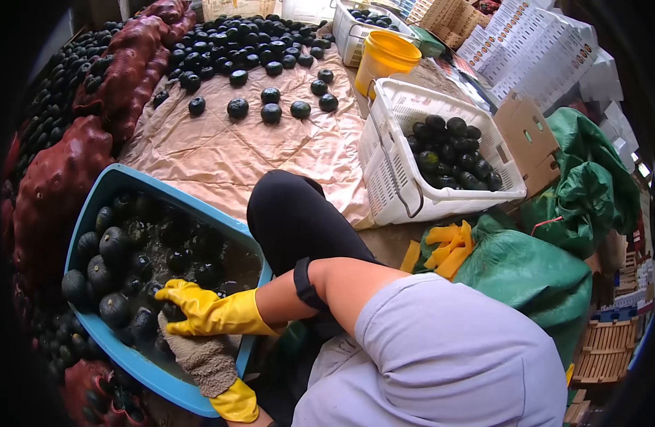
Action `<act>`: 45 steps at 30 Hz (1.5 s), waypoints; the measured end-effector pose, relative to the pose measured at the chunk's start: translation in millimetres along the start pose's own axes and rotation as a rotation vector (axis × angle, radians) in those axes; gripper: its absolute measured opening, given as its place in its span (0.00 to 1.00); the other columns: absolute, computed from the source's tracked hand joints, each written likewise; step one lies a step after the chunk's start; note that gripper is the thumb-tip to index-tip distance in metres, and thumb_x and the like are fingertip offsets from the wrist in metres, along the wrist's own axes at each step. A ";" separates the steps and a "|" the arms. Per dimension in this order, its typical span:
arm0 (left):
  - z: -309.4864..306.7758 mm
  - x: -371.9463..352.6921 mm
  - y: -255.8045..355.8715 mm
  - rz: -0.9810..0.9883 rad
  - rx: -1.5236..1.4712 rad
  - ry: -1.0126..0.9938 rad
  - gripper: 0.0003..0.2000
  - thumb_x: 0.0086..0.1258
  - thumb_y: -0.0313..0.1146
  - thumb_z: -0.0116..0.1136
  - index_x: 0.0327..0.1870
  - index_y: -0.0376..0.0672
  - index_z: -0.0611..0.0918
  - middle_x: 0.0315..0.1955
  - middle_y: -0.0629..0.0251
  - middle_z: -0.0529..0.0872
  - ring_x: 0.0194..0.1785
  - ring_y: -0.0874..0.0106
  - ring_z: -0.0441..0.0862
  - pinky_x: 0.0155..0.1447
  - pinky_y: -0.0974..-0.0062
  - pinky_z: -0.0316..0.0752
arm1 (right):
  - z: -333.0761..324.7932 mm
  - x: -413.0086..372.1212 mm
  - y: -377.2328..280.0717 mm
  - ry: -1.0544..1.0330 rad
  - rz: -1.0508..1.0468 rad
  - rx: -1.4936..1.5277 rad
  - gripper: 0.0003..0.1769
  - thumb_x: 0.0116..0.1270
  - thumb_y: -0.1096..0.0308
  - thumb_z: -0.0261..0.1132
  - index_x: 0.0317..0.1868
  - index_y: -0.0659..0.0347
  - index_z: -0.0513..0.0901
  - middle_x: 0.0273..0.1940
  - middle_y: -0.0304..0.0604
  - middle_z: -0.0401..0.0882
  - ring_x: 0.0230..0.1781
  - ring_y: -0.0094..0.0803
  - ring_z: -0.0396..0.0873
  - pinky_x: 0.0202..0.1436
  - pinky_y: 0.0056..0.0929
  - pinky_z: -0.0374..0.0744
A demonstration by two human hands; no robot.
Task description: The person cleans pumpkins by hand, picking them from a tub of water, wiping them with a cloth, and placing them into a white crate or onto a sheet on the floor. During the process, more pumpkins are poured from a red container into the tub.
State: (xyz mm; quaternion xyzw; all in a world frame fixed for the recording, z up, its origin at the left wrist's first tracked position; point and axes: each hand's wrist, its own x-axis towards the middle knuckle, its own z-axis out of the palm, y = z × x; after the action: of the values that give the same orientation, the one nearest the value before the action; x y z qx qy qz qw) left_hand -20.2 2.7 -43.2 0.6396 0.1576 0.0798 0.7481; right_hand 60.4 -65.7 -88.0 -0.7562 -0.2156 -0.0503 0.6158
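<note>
A blue tub (144,363) holds murky water and several round dark green squashes (115,244). My right hand (206,310), in a yellow rubber glove, reaches over the tub with its fingers curled around a small dark squash (173,312), mostly hidden. Close beneath it is my left hand (205,359), covered by a rough brown cloth or mitt, with a yellow glove cuff showing at the wrist. The cloth's tip lies against the right glove, near the squash; the left fingers are hidden inside.
Many squashes lie on a pinkish quilted sheet (178,153) ahead. To the right, a white crate (391,153) holds more, near a yellow bucket (388,55), a green sack (516,274) and orange-yellow gloves (450,249). Full red mesh sacks (60,188) line the left side.
</note>
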 end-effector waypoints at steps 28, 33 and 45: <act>-34.1 -0.5 26.6 0.429 0.753 0.180 0.22 0.62 0.40 0.79 0.56 0.46 0.86 0.51 0.59 0.92 0.58 0.59 0.90 0.64 0.61 0.83 | -76.0 48.2 -98.7 -0.950 0.257 -0.184 0.40 0.70 0.54 0.76 0.79 0.53 0.71 0.66 0.57 0.82 0.69 0.50 0.82 0.73 0.40 0.78; -3.1 -5.6 36.3 0.161 0.855 0.327 0.21 0.66 0.43 0.75 0.56 0.46 0.83 0.53 0.57 0.90 0.61 0.53 0.87 0.66 0.55 0.81 | -44.7 14.0 -23.3 -0.636 0.424 0.147 0.41 0.71 0.52 0.76 0.79 0.55 0.72 0.66 0.56 0.83 0.67 0.47 0.84 0.72 0.43 0.80; -33.3 5.0 -3.6 0.317 0.975 0.136 0.34 0.57 0.39 0.83 0.66 0.44 0.80 0.58 0.57 0.89 0.62 0.61 0.89 0.69 0.66 0.83 | -62.3 29.6 -49.8 -0.843 0.026 -0.160 0.36 0.74 0.54 0.75 0.77 0.54 0.75 0.67 0.57 0.82 0.68 0.54 0.83 0.69 0.44 0.83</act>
State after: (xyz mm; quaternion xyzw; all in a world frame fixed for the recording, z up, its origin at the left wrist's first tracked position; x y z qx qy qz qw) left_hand -27.1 34.7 -51.8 0.9234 0.1258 0.1508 0.3297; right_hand 79.6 -109.9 -17.8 -0.7588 -0.4342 0.2541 0.4137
